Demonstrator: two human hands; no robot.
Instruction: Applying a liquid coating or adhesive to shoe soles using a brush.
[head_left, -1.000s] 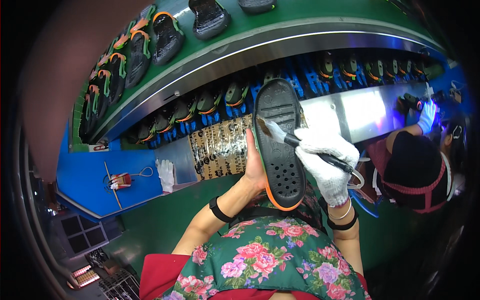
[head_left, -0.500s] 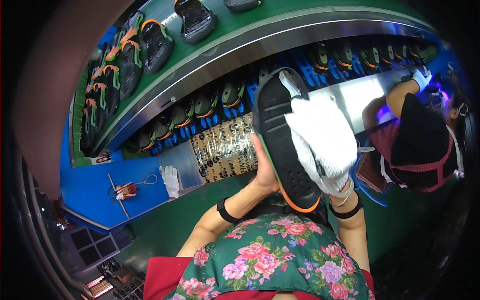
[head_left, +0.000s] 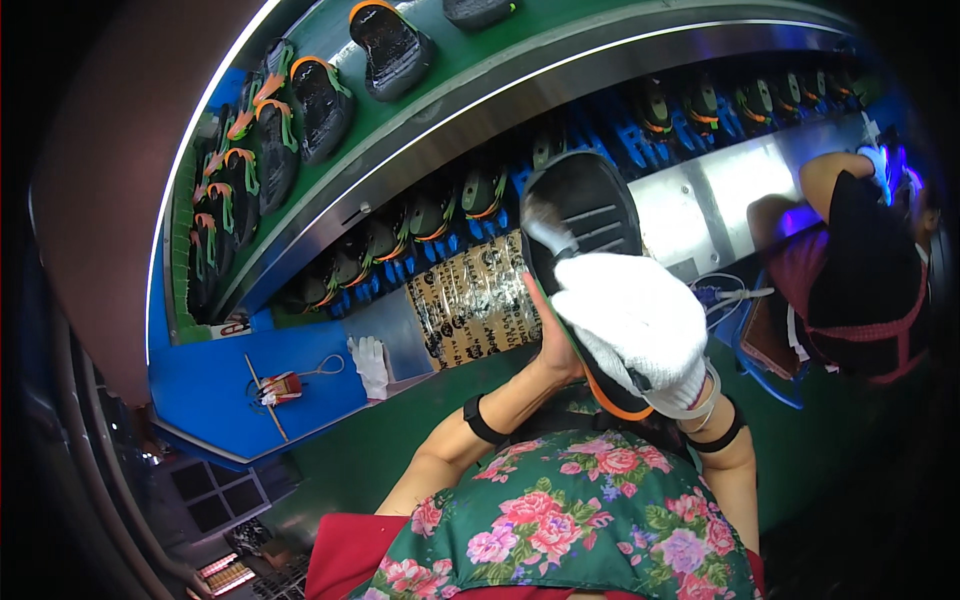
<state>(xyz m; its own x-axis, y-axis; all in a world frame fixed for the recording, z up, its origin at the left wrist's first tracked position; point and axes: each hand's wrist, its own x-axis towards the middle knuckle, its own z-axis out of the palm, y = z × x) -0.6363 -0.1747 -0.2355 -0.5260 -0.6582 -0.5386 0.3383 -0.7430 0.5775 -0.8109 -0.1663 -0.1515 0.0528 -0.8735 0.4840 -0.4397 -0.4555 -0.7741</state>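
My bare left hand grips a black shoe sole by its left edge and holds it tilted in front of me. The sole has raised ridges towards its far end and an orange rim at the near end. In a white knitted glove, my right hand is closed around a brush. Its pale handle sticks out of the glove, and the bristles, blurred, touch the left side of the sole's far end. The glove covers much of the sole's near half.
A green conveyor carries several black soles with orange and green edges. Below it, more shoe parts stand on a rack of blue holders. A taped brown work surface lies ahead, a blue table to its left. At right sits a co-worker.
The brush has moved from the right side of the sole's far end to its left side. My right hand has shifted lower across the sole. The view has turned slightly.
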